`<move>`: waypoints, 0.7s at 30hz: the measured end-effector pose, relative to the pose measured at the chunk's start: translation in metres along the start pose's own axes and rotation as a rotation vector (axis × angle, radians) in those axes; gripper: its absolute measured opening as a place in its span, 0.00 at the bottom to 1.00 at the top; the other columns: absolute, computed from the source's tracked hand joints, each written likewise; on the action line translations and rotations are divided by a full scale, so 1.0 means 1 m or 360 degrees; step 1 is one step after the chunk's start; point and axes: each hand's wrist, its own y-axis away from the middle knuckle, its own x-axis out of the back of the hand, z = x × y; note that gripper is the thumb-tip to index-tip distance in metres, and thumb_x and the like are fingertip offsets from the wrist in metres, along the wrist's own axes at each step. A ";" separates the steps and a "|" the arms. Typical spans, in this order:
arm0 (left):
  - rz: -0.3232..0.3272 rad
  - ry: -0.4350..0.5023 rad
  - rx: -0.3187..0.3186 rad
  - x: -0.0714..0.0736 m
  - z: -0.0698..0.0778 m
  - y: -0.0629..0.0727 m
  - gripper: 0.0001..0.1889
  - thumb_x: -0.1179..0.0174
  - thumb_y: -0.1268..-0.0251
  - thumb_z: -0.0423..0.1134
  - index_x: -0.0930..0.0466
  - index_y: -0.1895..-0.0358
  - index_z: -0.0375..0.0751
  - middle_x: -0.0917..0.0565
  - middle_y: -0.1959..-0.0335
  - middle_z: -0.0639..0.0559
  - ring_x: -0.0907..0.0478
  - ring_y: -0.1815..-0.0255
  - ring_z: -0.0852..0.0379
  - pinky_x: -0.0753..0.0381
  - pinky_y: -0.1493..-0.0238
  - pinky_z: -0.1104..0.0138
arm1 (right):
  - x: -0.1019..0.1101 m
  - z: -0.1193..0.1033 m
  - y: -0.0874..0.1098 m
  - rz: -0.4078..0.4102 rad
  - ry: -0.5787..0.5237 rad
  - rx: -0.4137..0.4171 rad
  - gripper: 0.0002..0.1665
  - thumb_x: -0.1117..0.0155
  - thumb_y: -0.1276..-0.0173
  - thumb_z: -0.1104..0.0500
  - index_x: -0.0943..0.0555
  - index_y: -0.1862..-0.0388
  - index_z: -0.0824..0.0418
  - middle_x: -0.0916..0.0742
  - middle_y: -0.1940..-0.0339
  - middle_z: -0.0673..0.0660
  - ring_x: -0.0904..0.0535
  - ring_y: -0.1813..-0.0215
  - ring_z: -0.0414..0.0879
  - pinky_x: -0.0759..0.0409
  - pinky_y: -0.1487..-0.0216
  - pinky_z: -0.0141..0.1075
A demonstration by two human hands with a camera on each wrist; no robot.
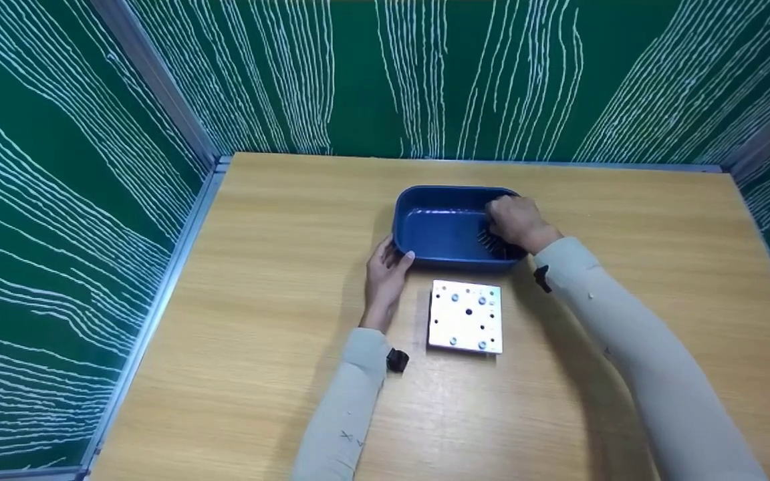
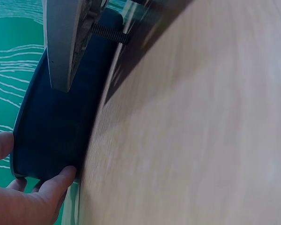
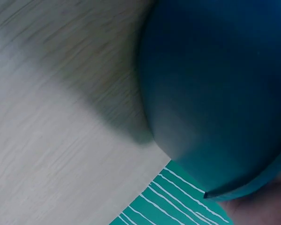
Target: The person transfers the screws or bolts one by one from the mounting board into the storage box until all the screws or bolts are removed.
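A dark blue plastic bin (image 1: 442, 234) stands on the table, with a group of dark screws (image 1: 490, 242) at its right end. My left hand (image 1: 385, 270) holds the bin's near left corner, thumb and fingers on either side of it; the left wrist view shows these fingers (image 2: 58, 185) against the bin's wall. My right hand (image 1: 517, 219) reaches over the right rim with bent fingers, down by the screws. Its fingertips are hidden, so whether it holds a screw does not show. Nearer me lies a square metal plate (image 1: 452, 321) with holes and several bolts.
The wooden table (image 1: 278, 280) is bounded at the back and left by a metal frame (image 1: 178, 267) and green panels (image 1: 358, 80) with white wavy lines. In the left wrist view a threaded bolt (image 2: 110, 33) sticks out from the plate's underside.
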 end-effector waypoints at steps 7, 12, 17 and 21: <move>0.0004 -0.0024 0.0000 0.000 0.002 0.001 0.32 0.35 0.27 0.31 0.33 0.22 0.34 0.28 0.23 0.35 0.31 0.22 0.41 0.26 0.22 0.58 | -0.004 -0.001 -0.003 0.0034 0.0043 -0.0022 0.08 0.36 0.28 0.67 0.16 0.67 0.71 0.13 0.74 0.65 0.18 0.73 0.55 0.10 0.67 0.57; 0.0008 -0.0049 0.0006 -0.001 0.003 0.000 0.33 0.34 0.27 0.32 0.33 0.22 0.35 0.28 0.23 0.36 0.30 0.22 0.41 0.26 0.23 0.58 | -0.003 -0.003 -0.003 0.0042 0.0030 -0.0044 0.11 0.41 0.26 0.69 0.18 0.70 0.71 0.15 0.77 0.64 0.19 0.75 0.54 0.11 0.69 0.55; 0.0021 -0.0016 0.0046 -0.002 0.003 0.000 0.33 0.34 0.27 0.31 0.33 0.21 0.36 0.28 0.23 0.37 0.30 0.22 0.42 0.26 0.23 0.60 | 0.002 -0.007 0.003 0.0080 -0.0039 -0.0048 0.08 0.38 0.26 0.68 0.17 0.64 0.72 0.12 0.70 0.67 0.15 0.70 0.57 0.09 0.65 0.55; 0.0016 0.0029 0.0068 -0.002 0.003 0.000 0.33 0.34 0.27 0.31 0.33 0.21 0.37 0.28 0.23 0.37 0.30 0.22 0.42 0.25 0.24 0.60 | 0.012 -0.012 0.013 0.0175 -0.0115 -0.0075 0.08 0.36 0.26 0.66 0.16 0.57 0.73 0.11 0.63 0.71 0.12 0.62 0.61 0.09 0.58 0.58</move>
